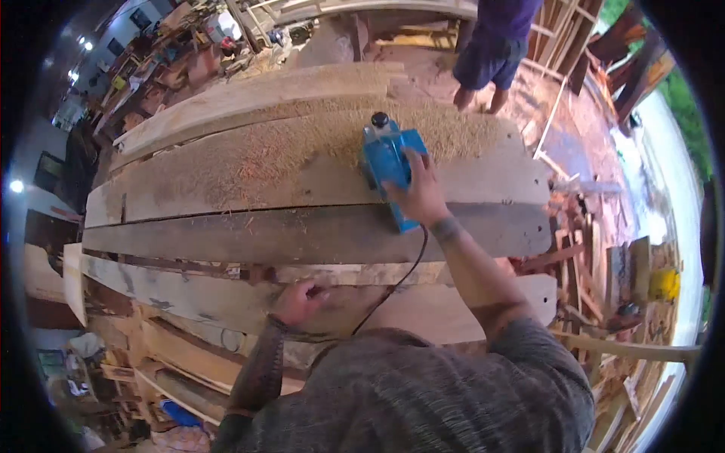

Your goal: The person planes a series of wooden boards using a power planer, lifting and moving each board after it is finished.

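Note:
A blue electric hand planer [377, 155] with a black front knob rests on the workbench's wide planks [468, 181]. My right hand [421, 192] is wrapped round its rear handle, arm stretched forward. From the planer's back a black cord [408, 272] runs toward my body. Closer to me, my left hand [299, 303] hovers over or rests on the nearest plank [226, 296], its fingers loosely curled. Nothing shows in those fingers. Wood shavings [279, 155] lie thick to the left of the planer and around its front.
Another person [495, 53] stands beyond the planks, only legs and clothing in view. A long pale board [249, 94] lies along the far side. Gaps run between planks. Scrap wood [581, 264] is heaped at right near a yellow object [664, 285]; timber [181, 347] is stacked below left.

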The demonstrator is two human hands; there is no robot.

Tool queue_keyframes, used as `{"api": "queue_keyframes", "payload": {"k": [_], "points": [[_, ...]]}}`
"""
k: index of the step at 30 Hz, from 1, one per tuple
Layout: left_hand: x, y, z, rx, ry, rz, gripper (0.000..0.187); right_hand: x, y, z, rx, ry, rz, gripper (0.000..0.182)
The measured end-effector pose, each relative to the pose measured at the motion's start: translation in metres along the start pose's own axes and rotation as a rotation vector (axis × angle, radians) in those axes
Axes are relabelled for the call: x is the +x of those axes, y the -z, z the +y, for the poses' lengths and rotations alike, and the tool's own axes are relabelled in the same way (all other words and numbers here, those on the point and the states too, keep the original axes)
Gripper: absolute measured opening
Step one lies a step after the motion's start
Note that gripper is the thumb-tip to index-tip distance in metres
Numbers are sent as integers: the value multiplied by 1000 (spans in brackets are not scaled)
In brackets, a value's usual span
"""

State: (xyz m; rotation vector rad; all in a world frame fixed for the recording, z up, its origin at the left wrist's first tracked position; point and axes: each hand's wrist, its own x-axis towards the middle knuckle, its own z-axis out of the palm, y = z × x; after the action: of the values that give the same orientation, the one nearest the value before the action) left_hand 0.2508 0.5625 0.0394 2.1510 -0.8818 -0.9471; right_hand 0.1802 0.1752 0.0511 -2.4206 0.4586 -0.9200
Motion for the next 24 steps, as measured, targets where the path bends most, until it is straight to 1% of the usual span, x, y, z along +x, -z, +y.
{"api": "queue_keyframes", "payload": {"k": [1, 4, 5, 7, 10, 12, 14, 16, 18, 20, 21, 24], "points": [[6, 0, 7, -47, -7, 10, 34, 6, -18, 7, -13, 8, 90, 80], [31, -6, 4, -86, -75, 58, 26, 16, -32, 8, 163, -288, 2, 83], [40, -3, 8, -59, -60, 51, 23, 15, -34, 12, 158, -284, 9, 82], [56, 8, 32, -10, -22, 40, 19, 11, -36, 23, 243, -268, 29, 79], [113, 25, 35, -173, -112, 46, 17, 9, -35, 30, 298, -270, 14, 74], [161, 38, 43, -242, -129, 79, 17, 7, -35, 33, 304, -275, 8, 71], [215, 56, 74, -2, -255, 165, 19, 5, -36, 37, 304, -261, 17, 68], [261, 58, 121, 20, -266, 282, 20, 6, -35, 36, 315, -282, -1, 67], [313, 65, 145, 170, -343, 321, 29, 4, -34, 41, 346, -263, 7, 65], [360, 72, 167, 398, -332, 339, 39, 0, -40, 47, 399, -206, 49, 64], [377, 74, 175, 514, -321, 345, 43, 0, -39, 48, 440, -217, 40, 64], [404, 72, 204, 720, -274, 162, 51, 2, -32, 49, 535, -242, 26, 64]]}}
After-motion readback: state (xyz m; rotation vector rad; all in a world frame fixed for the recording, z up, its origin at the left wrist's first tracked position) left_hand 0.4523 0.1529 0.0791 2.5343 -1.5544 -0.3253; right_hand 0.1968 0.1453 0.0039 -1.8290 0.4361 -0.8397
